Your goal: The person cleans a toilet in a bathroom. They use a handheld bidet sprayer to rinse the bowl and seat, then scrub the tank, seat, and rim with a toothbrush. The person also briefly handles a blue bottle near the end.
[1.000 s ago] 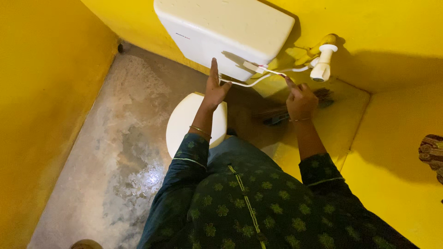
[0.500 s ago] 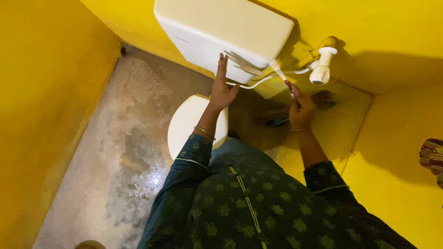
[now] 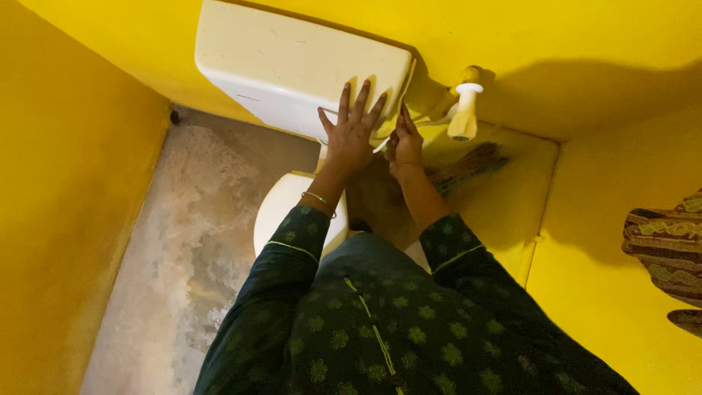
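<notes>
A cream toilet cistern (image 3: 292, 66) hangs on the yellow back wall. My left hand (image 3: 351, 135) lies flat against its front face near the right end, fingers spread, holding nothing. My right hand (image 3: 404, 143) is just beside it at the cistern's lower right corner, fingers together and pointing up. Whether it grips anything is not visible. The white toilet bowl (image 3: 281, 212) sits below, partly covered by my left forearm and dark green patterned sleeves.
A cream wall tap (image 3: 464, 110) sticks out to the right of the cistern. A brown broom (image 3: 468, 162) lies on the yellow ledge beneath it. Wet grey concrete floor (image 3: 175, 249) runs along the left yellow wall. A striped cloth (image 3: 669, 245) shows at the right edge.
My left hand has risen from below the cistern onto its front. My right hand has moved left from the thin hose to the cistern's corner. The view shifted, so everything sits further left.
</notes>
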